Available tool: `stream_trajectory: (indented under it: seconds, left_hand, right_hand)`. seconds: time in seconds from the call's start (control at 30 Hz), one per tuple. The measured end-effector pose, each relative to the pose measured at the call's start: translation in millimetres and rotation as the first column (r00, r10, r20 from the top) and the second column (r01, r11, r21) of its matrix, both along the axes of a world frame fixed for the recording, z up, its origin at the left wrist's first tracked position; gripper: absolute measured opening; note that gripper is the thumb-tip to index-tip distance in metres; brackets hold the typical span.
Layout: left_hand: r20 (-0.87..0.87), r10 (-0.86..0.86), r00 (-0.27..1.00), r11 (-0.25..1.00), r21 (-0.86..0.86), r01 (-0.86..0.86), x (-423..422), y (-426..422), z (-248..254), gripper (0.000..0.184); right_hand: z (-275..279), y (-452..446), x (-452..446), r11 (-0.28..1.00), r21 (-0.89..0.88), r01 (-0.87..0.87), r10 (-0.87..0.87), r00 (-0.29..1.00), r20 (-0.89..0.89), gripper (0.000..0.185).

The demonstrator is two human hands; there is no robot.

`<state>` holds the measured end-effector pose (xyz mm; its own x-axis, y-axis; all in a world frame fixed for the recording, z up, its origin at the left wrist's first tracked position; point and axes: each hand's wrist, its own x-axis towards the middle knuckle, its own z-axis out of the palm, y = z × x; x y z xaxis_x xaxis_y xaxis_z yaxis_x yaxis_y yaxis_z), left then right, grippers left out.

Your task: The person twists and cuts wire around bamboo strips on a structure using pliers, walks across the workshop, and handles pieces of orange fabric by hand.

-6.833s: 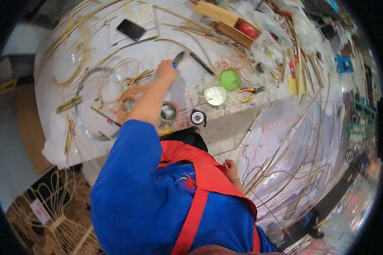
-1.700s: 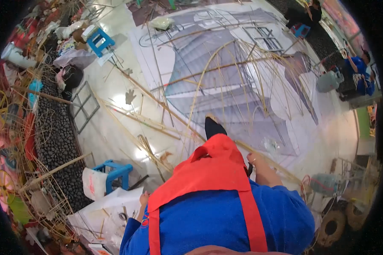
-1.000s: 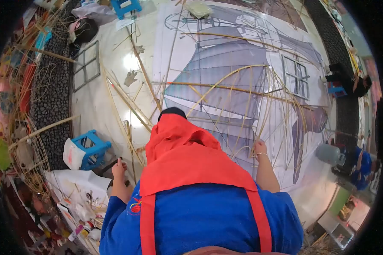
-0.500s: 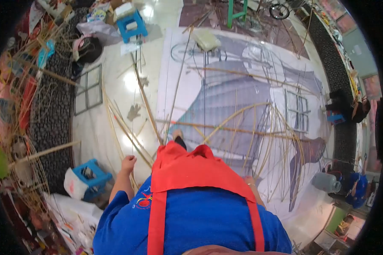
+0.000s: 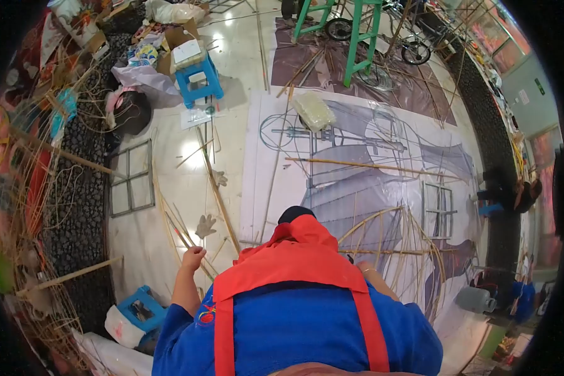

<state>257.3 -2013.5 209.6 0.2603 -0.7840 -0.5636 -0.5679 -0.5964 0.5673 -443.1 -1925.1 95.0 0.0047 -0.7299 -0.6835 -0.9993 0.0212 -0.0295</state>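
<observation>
My left hand (image 5: 194, 257) hangs beside my red apron (image 5: 288, 269), its fingers curled closed with nothing seen in them. Below it on the floor lie thin bamboo strips (image 5: 178, 229) and a grey work glove (image 5: 205, 225). My right hand (image 5: 366, 268) is at my other side, largely hidden by the apron and my body. A small dark thing shows by its fingers; I cannot tell whether it is held. Beyond that hand, bent bamboo strips (image 5: 382, 216) form a curved frame over a large printed drawing sheet (image 5: 272, 182).
A green ladder (image 5: 360, 47) and a wheel (image 5: 415, 52) stand at the far end. Blue stools (image 5: 198, 78) are on the left, with a metal grid frame (image 5: 131, 178). Long poles (image 5: 216, 188) cross the floor. A person (image 5: 527, 195) is at the right edge.
My view has shifted forward, so the floor things appear lower and more of the ladder shows. A dark shoe tip now shows ahead of the apron. My left hand stays closed.
</observation>
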Motion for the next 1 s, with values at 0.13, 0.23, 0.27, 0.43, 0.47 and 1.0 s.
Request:
stream_trajectory:
  seconds: [0.13,0.23,0.27,0.43,0.47,1.0]
  left_hand:
    - [-0.14,0.275,0.951,0.955,-0.077,-0.287,22.8,-91.1,-18.8,0.03]
    - [-0.386,0.568,0.727,0.788,0.0,-0.616,34.3,-124.5,-17.6,0.019]
    - [-0.167,0.568,0.806,0.82,0.034,-0.571,27.8,-132.1,-6.7,0.019]
    - [0.453,-0.362,0.814,0.931,0.221,0.291,38.2,-93.0,-76.0,0.027]
    - [0.41,-0.379,0.83,0.917,0.287,0.277,36.2,-91.3,-80.6,0.028]
    - [-0.382,0.322,0.866,0.84,-0.306,-0.448,220.1,-904.6,-20.8,0.035]
  right_hand:
    - [91.7,-193.4,47.8,0.628,0.092,0.773,-0.644,0.449,0.619,0.019]
    - [183.2,-387.0,110.9,0.353,0.162,0.921,-0.47,0.024,0.883,0.015]
    - [243.6,-445.0,142.6,0.38,0.148,0.913,-0.362,0.0,0.932,0.015]
    - [484.5,-611.6,269.6,0.952,0.008,0.307,0.179,-0.575,0.798,0.008]
    - [514.5,-624.8,285.7,0.969,-0.136,0.207,0.237,-0.612,0.755,0.011]
    - [570.1,-988.5,461.7,0.969,0.058,-0.24,-0.245,-0.964,0.105,0.011]
